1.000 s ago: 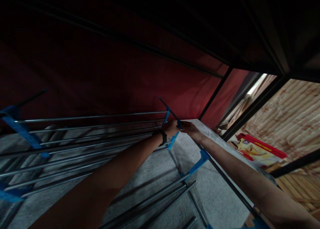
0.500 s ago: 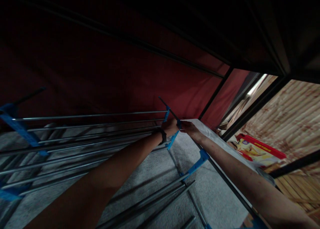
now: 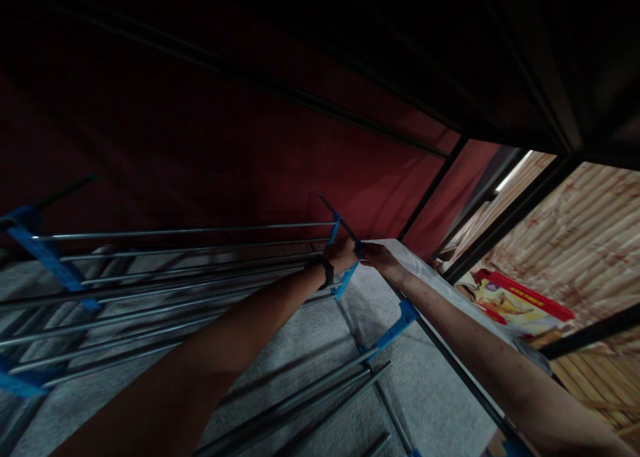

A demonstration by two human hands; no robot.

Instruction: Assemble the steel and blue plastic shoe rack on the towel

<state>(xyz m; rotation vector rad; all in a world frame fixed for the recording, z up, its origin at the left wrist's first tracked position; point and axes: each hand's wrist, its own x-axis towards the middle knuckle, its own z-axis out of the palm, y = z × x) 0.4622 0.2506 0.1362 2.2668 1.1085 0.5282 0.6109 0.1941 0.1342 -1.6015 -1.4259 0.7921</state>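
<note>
Grainy grey surface [image 3: 445,390] beneath slender metal rods [image 3: 185,230]

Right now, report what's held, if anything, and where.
The left hand seems to hold a blue bracket by its end at the pole; the right hand meets it there, its grip hidden.

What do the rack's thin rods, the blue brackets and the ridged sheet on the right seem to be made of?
Thin rods: probably smooth metal, with bright streaks along the grey surface.
Blue brackets: likely dull moulded plastic, by their even colour.
Ridged sheet: perhaps rusty metal, given brown blotches, though another material is possible.
</note>
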